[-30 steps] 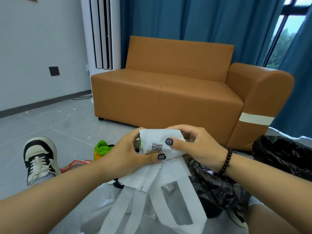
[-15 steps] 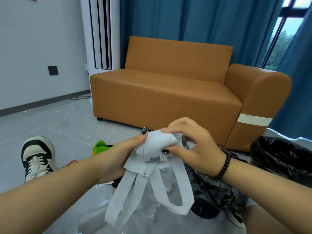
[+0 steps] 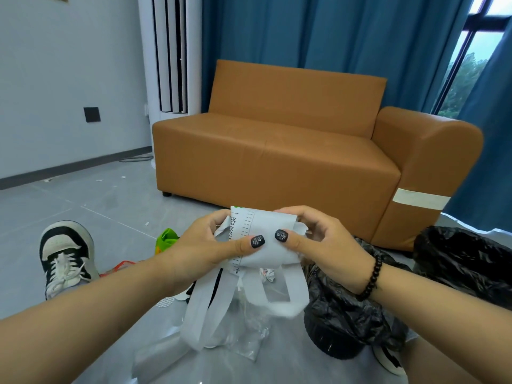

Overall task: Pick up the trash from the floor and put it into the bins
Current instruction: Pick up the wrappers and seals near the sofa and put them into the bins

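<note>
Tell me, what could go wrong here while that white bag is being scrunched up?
The white bag is bunched between the left hand and right hand, but its handles hang loose; they might snag or drape outside the black-lined bin when dropped. The clear plastic lying underneath could be overlooked or slipped on.

Soft, even daylight enters from the window point(image 3: 468, 76) at two o'clock, shadows faint, wide-angle bending at the edges, slight overall softness.
</note>
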